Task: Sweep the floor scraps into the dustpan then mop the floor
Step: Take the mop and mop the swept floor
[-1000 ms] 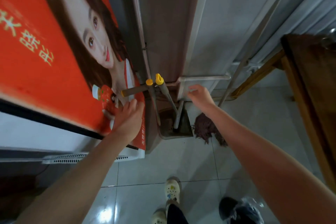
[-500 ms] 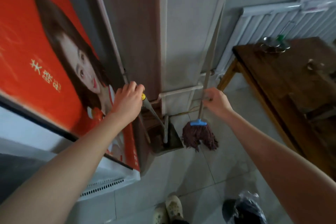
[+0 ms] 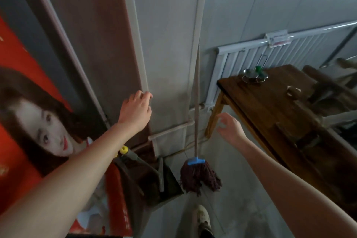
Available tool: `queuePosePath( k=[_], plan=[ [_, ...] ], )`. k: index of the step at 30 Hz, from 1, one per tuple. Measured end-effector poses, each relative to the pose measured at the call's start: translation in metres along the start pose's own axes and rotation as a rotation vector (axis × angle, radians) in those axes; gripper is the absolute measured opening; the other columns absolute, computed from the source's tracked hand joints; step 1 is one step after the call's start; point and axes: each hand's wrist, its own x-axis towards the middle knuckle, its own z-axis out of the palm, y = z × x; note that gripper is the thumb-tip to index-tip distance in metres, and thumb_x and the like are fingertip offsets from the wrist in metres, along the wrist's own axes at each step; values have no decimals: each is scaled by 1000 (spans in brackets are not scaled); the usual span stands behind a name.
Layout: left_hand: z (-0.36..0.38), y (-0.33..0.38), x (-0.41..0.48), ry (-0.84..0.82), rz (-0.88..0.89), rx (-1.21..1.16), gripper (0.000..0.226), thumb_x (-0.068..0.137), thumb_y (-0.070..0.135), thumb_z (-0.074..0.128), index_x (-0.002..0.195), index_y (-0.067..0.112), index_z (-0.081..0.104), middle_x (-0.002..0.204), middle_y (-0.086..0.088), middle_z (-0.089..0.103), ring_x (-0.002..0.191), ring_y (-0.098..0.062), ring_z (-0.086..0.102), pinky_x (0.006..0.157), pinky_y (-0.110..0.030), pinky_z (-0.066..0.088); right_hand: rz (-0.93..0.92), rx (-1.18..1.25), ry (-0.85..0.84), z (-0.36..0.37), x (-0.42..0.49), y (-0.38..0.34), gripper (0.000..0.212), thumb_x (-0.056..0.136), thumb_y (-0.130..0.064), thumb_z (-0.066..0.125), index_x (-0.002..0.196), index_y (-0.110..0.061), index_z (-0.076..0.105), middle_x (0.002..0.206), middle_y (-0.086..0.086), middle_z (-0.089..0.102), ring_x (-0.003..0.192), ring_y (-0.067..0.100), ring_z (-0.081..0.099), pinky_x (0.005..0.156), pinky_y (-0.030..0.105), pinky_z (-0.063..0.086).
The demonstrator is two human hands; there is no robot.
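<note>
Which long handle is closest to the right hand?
The mop's wooden pole, with the blue collar above its dark red head, standing just left of the right hand. The yellow-capped handle is farther off, behind the left forearm.

Grey wall (image 3: 170, 25), wooden table (image 3: 270, 106), radiator (image 3: 289, 52)

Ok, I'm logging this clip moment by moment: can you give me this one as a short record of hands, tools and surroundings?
mop: unheld, handle leaning on the wall, dark red head down by the floor
dustpan: on the floor, left of the mop head
left hand: raised before the wall, fingers loosely curled, holding nothing
right hand: open, fingers spread, beside the mop handle, not touching it
table: wooden, at the right, in front of a radiator
</note>
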Motion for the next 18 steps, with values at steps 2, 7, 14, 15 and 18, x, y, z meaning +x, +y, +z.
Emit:
queuePosePath(
  k=[2, 7, 14, 15, 18],
  plan=[
    [8, 10, 25, 7, -19, -29, 34, 95, 16, 51, 129, 16, 48, 126, -9, 51, 117, -32, 50, 95, -43, 42, -3, 19, -8, -4, 28, 3, 48, 81, -2, 59, 127, -15, 55, 123, 8, 60, 116, 23, 56, 78, 25, 42],
    [42, 41, 103, 30, -73, -119, 35, 91, 13, 55, 126, 13, 52, 119, -12, 56, 112, -34, 54, 92, -43, 43, -61, 48, -45, -11, 127, 10, 47, 80, -4, 60, 125, -15, 56, 120, 5, 62, 112, 23, 59, 79, 24, 44],
    [76, 75, 207, 61, -126, -254, 33, 86, 4, 61, 119, 9, 58, 104, -12, 60, 97, -35, 60, 83, -43, 47, -90, 68, -160, -19, 258, 19, 50, 82, -7, 62, 130, -16, 52, 122, 7, 60, 114, 22, 56, 83, 23, 39],
    [81, 75, 218, 73, -132, -268, 33, 86, 3, 61, 118, 9, 59, 102, -10, 60, 95, -33, 60, 82, -42, 47, -92, 65, -176, -17, 273, 21, 50, 82, -8, 62, 130, -16, 51, 122, 7, 60, 115, 23, 56, 83, 23, 39],
    [98, 77, 240, 81, -121, -315, 31, 87, 3, 60, 116, 11, 59, 97, -3, 57, 90, -27, 60, 80, -40, 48, -95, 88, -233, -4, 311, 24, 50, 84, -11, 65, 132, -16, 50, 125, 9, 60, 117, 23, 56, 84, 25, 42]
  ],
)
